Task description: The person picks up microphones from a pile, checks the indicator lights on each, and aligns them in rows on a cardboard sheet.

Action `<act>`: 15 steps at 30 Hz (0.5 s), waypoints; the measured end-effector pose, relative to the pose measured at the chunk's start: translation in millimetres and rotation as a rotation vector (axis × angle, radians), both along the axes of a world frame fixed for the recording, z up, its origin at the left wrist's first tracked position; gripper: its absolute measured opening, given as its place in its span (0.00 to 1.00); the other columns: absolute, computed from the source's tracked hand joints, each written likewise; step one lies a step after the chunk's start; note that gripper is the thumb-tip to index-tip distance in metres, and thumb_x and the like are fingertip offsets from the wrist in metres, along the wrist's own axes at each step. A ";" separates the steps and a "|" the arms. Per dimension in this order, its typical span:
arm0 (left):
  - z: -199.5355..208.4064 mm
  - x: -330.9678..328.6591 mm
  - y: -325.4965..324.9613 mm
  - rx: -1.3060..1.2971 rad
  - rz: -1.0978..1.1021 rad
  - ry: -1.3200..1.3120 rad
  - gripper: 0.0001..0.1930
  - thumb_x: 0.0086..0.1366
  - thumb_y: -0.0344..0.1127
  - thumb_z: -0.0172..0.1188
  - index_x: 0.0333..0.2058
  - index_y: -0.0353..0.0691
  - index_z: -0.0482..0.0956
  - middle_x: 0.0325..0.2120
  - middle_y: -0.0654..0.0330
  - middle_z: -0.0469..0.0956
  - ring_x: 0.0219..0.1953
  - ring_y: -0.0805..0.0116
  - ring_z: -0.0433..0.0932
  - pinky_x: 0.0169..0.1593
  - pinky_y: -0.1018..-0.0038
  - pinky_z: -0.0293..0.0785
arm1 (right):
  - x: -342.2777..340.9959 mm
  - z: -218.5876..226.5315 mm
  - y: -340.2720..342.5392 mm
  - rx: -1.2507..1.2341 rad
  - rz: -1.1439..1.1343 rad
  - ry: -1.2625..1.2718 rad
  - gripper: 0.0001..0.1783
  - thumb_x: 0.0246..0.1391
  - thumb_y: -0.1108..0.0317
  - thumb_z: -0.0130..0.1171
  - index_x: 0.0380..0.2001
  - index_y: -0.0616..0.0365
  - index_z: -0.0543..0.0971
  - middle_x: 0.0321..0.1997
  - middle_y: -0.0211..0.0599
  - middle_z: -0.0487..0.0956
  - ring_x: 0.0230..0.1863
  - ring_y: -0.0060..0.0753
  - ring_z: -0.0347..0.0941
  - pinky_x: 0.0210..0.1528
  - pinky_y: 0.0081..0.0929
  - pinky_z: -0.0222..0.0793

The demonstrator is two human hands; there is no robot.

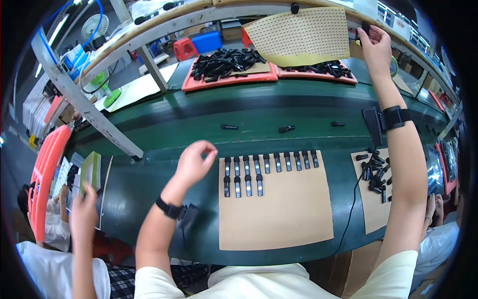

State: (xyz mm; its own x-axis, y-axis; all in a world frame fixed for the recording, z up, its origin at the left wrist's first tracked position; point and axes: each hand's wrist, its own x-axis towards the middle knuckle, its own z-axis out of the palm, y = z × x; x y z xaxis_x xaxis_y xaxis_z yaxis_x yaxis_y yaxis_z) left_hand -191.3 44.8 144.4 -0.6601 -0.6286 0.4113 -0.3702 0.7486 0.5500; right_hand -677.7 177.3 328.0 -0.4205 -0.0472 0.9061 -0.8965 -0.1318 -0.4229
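My left hand (195,162) hovers just left of a brown cardboard sheet (276,219), thumb and fingertips drawn together. Anything pinched there is too small to make out. On the cardboard stand two rows of small black devices (248,185) with rounded dark tops, like mini microphones; the upper row runs full width, the lower row fills only the left. My right hand (377,47) is raised to the shelf rail, fingers curled beside a small dark piece (366,26) I cannot identify. Left of that hand hangs a yellowish sheet (303,37) covered in small marks, under a black clip (295,8).
Three loose devices (287,129) lie along the green belt (199,117). Beyond it, pink trays (229,82) hold black parts. More devices lie on a second cardboard (373,214) at right, a black cable (354,199) beside it. Co-workers' hands (84,209) show at both sides.
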 end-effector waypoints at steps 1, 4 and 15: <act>-1.3 -4.7 -15.7 0.008 0.002 -0.003 0.04 0.58 0.32 0.61 0.30 0.38 0.79 0.29 0.53 0.80 0.35 0.54 0.80 0.40 0.67 0.76 | 6.4 -7.8 -2.3 -0.028 -0.112 0.056 0.22 0.52 0.61 0.68 0.41 0.66 0.73 0.37 0.34 0.76 0.37 0.25 0.72 0.42 0.24 0.71; -8.9 -22.8 -56.9 -0.012 0.045 -0.119 0.06 0.57 0.32 0.62 0.32 0.38 0.79 0.31 0.54 0.80 0.37 0.55 0.79 0.42 0.66 0.75 | 28.6 -44.3 -1.7 -0.068 -0.352 0.175 0.19 0.53 0.63 0.67 0.39 0.66 0.73 0.36 0.32 0.74 0.35 0.25 0.70 0.41 0.24 0.69; -66.5 -64.5 -131.8 -0.178 -0.102 -0.358 0.15 0.57 0.32 0.61 0.44 0.42 0.77 0.46 0.54 0.75 0.51 0.51 0.72 0.55 0.62 0.69 | 133.8 -237.0 -54.7 1.043 0.201 0.214 0.18 0.47 0.67 0.63 0.43 0.54 0.75 0.46 0.44 0.72 0.52 0.49 0.67 0.54 0.40 0.66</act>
